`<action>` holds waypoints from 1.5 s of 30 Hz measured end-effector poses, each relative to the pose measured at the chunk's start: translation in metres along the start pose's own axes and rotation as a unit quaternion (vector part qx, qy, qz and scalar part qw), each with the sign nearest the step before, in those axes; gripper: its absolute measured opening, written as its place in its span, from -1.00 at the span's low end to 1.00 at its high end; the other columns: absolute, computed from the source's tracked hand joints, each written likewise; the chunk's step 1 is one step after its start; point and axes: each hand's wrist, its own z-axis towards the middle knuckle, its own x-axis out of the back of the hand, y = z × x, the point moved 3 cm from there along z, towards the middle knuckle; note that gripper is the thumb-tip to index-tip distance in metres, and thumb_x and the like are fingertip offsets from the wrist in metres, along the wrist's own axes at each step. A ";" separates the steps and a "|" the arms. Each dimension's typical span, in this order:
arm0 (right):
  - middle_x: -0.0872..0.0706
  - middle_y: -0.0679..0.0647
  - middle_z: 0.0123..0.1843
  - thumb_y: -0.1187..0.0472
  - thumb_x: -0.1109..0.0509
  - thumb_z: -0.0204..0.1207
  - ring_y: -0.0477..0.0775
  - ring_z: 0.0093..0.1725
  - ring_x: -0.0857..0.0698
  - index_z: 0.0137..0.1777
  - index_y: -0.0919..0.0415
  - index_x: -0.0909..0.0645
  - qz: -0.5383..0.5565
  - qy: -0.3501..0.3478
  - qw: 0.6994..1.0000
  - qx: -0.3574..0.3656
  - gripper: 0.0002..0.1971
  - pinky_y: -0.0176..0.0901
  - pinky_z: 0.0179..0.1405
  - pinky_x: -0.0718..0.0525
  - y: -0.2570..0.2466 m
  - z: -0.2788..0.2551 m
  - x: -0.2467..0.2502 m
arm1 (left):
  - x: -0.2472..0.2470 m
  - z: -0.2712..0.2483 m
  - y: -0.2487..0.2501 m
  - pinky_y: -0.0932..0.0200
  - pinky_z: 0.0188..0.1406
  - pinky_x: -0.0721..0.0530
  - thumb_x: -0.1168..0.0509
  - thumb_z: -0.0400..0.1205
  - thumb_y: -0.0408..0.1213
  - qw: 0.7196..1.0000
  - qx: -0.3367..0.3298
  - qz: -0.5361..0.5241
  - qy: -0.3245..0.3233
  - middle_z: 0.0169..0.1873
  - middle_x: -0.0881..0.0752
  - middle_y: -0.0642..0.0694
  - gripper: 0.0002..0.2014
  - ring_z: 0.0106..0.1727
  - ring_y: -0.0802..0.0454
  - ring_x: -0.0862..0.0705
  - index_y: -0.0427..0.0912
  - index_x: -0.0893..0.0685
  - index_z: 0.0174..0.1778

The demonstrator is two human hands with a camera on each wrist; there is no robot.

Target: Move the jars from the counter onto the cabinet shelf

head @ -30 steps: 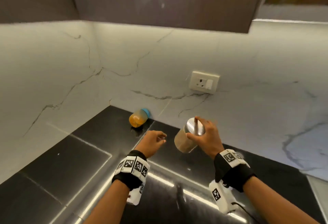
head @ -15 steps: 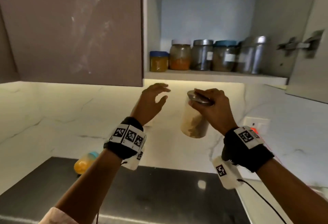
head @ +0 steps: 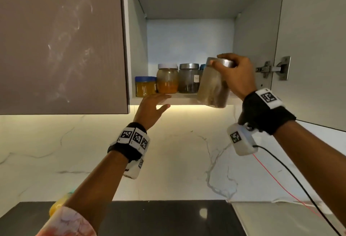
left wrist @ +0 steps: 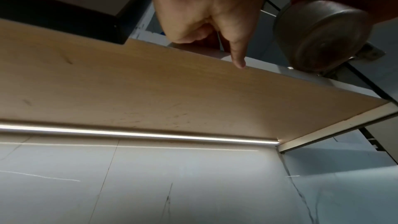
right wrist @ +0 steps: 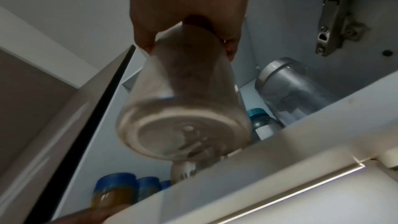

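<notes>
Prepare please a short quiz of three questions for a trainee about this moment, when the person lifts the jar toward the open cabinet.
1. True or false: the held jar already stands on the shelf.
2. Which hand grips the jar by its metal lid?
A. left hand
B. right hand
3. What colour is the lid of the leftmost jar on the shelf?

Key:
1. False; it hangs tilted at the shelf's front edge.
2. B
3. Blue
</notes>
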 end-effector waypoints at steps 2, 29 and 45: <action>-0.73 0.09 -0.08 -0.03 -0.44 0.43 -0.10 -0.24 -0.67 0.06 0.20 -0.69 -0.003 0.007 1.000 -0.007 -0.66 -0.54 -0.43 -0.61 0.002 0.018 -0.003 | -0.002 0.001 -0.003 0.10 0.29 -0.55 -0.33 0.54 -0.25 1.000 -0.002 -0.026 0.007 0.21 -0.67 -0.19 -0.68 0.19 0.06 -0.61 -0.19 -0.59 0.21; -0.23 0.30 0.59 0.08 -0.23 0.61 0.33 0.62 -0.12 0.64 0.10 -0.04 -0.410 -0.083 0.905 0.078 -0.35 0.24 0.58 -0.16 0.072 0.061 -0.055 | -0.011 0.004 -0.015 0.66 0.14 -0.32 -0.30 0.56 -0.25 0.999 -0.040 -0.010 0.025 0.22 -0.64 -0.14 -0.68 0.20 0.15 -0.53 -0.19 -0.58 0.23; -0.66 0.28 0.18 0.26 -0.14 0.53 0.23 0.19 -0.63 0.01 0.34 -0.66 -0.152 -0.027 0.972 0.180 -0.72 -0.16 0.08 -0.61 0.047 -0.035 -0.080 | 0.005 -0.033 0.000 0.13 0.57 -0.06 -0.26 0.60 -0.27 0.991 -0.043 0.107 -0.066 0.54 -0.30 -0.08 -0.48 0.58 0.08 -0.16 -0.13 -0.29 0.49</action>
